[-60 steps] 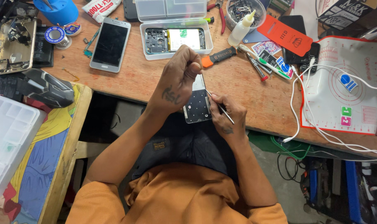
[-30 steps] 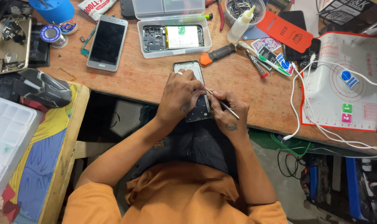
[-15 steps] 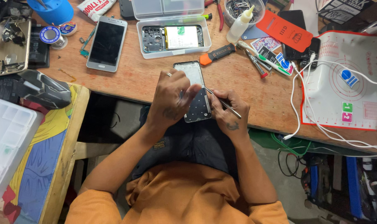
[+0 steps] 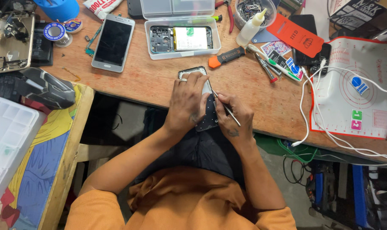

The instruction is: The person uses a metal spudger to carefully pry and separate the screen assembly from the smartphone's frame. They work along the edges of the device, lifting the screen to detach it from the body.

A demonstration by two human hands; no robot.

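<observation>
Two bare hands working on an opened phone at the near edge of a cluttered wooden tabletop.

The left hand [image 4: 186, 104] is pressing flat over the opened phone [image 4: 205, 111], fingers curled around its top edge, having slid up it since a moment ago, when more of the pale inside was showing. The right hand [image 4: 235, 118] is pinching thin metal tweezers [image 4: 223, 106], their tip touching the phone just beside the left fingers. The phone is lying half on the tabletop [image 4: 151, 83], half over the lap. Farther back are sitting a clear plastic tray [image 4: 181, 39] holding another gutted phone, a white smartphone [image 4: 113, 42] face up, an orange-tipped screwdriver [image 4: 226, 56], and a white silicone mat [image 4: 351, 89] edged in red.
</observation>
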